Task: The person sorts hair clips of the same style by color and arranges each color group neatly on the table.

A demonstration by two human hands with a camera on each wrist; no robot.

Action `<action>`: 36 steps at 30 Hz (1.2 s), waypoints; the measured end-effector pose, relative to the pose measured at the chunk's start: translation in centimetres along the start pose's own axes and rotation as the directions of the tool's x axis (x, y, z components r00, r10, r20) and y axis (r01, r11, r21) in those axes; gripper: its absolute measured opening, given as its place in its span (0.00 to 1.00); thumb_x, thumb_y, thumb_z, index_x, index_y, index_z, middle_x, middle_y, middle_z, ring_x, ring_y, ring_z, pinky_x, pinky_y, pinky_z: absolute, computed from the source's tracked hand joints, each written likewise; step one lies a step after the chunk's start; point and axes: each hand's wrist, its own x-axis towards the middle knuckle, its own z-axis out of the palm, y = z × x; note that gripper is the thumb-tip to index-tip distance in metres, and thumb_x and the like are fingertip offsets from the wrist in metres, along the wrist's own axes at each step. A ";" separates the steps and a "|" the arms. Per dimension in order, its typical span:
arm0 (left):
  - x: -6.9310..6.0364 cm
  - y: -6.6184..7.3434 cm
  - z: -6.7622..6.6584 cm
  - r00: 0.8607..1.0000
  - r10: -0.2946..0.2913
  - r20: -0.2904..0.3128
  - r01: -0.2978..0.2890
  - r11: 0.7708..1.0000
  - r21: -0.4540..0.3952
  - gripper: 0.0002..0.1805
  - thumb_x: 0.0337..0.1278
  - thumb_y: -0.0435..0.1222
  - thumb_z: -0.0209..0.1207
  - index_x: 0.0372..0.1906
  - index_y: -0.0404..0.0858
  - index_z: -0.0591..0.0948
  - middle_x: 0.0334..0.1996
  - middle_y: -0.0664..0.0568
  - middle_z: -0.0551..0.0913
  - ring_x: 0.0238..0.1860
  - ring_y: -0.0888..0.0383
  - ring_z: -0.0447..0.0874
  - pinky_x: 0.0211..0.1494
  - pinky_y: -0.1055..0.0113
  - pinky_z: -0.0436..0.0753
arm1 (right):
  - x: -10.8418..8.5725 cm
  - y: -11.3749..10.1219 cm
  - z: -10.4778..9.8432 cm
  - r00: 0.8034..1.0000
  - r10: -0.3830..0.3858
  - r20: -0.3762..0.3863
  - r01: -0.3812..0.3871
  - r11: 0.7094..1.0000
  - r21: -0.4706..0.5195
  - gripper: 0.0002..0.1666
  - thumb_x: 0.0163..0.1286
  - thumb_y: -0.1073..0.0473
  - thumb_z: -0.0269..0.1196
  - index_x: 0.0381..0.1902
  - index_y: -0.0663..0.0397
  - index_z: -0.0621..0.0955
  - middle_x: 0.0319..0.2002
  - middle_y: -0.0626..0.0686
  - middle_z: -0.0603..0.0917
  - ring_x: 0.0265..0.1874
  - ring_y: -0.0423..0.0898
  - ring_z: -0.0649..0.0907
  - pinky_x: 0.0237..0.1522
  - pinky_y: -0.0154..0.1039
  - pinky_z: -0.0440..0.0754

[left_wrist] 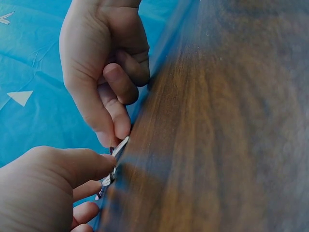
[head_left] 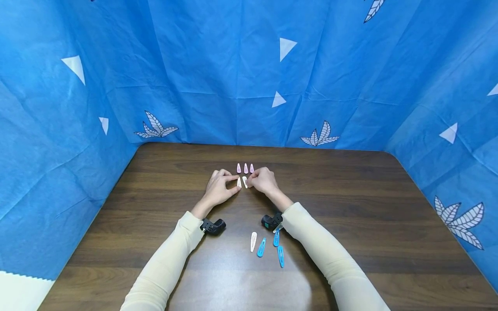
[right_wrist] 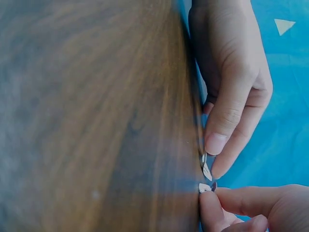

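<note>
Two white snap hair clips lie side by side on the wooden table. My left hand (head_left: pixel 220 187) holds the left white hair clip (head_left: pixel 239 183) lengthwise between thumb and index finger. Beside it, my right hand (head_left: pixel 264 180) pinches the right white hair clip (head_left: pixel 245 182) at its edge; this clip tilts slightly. In the right wrist view, the left clip (right_wrist: pixel 206 170) shows between the left fingertips, and the right clip (right_wrist: pixel 204 187) sticks out from the right fingertips. Just beyond both hands, three pink hair clips (head_left: pixel 246 168) stand in a row.
Nearer the front lie a white hair clip (head_left: pixel 253 242) and three blue hair clips (head_left: pixel 261 247). Another pale clip (head_left: pixel 278 228) is partly hidden by the right wrist camera (head_left: pixel 271 221). A blue curtain (head_left: pixel 218 77) encloses the table's (head_left: pixel 369 216) back and sides.
</note>
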 end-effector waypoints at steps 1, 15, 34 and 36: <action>0.0 0.0 0.0 1.000 0.007 -0.002 -0.007 1.000 0.003 0.23 0.51 0.43 0.68 0.53 0.41 0.85 0.44 0.47 0.78 0.48 0.49 0.69 0.50 0.55 0.71 | 0.0 0.0 -0.1 1.000 -0.001 0.012 0.001 1.000 0.010 0.03 0.51 0.58 0.70 0.22 0.50 0.87 0.26 0.47 0.86 0.28 0.44 0.78 0.29 0.33 0.71; 0.3 -0.3 0.1 1.000 0.023 -0.021 -0.023 1.000 0.006 0.21 0.53 0.44 0.67 0.53 0.43 0.85 0.48 0.45 0.77 0.51 0.45 0.68 0.54 0.50 0.67 | -2.6 -0.4 -4.2 0.991 -0.099 0.094 0.091 0.992 0.090 0.08 0.60 0.56 0.70 0.33 0.55 0.86 0.28 0.56 0.87 0.21 0.43 0.81 0.24 0.33 0.75; 0.1 -0.3 0.2 0.999 0.029 -0.018 -0.029 0.999 0.027 0.20 0.53 0.45 0.67 0.52 0.44 0.86 0.50 0.45 0.76 0.53 0.44 0.67 0.55 0.49 0.67 | -12.9 2.7 -4.1 0.881 -0.472 0.018 0.471 0.882 0.028 0.25 0.57 0.55 0.73 0.52 0.57 0.83 0.43 0.54 0.86 0.39 0.48 0.81 0.41 0.49 0.80; 0.1 -0.3 0.2 0.999 0.033 -0.017 -0.032 0.999 0.028 0.20 0.53 0.45 0.67 0.52 0.44 0.86 0.50 0.45 0.76 0.52 0.44 0.67 0.55 0.49 0.67 | -13.7 2.8 -3.9 0.870 -0.493 0.020 0.493 0.870 0.020 0.27 0.56 0.54 0.74 0.53 0.57 0.82 0.45 0.53 0.85 0.40 0.48 0.82 0.42 0.49 0.80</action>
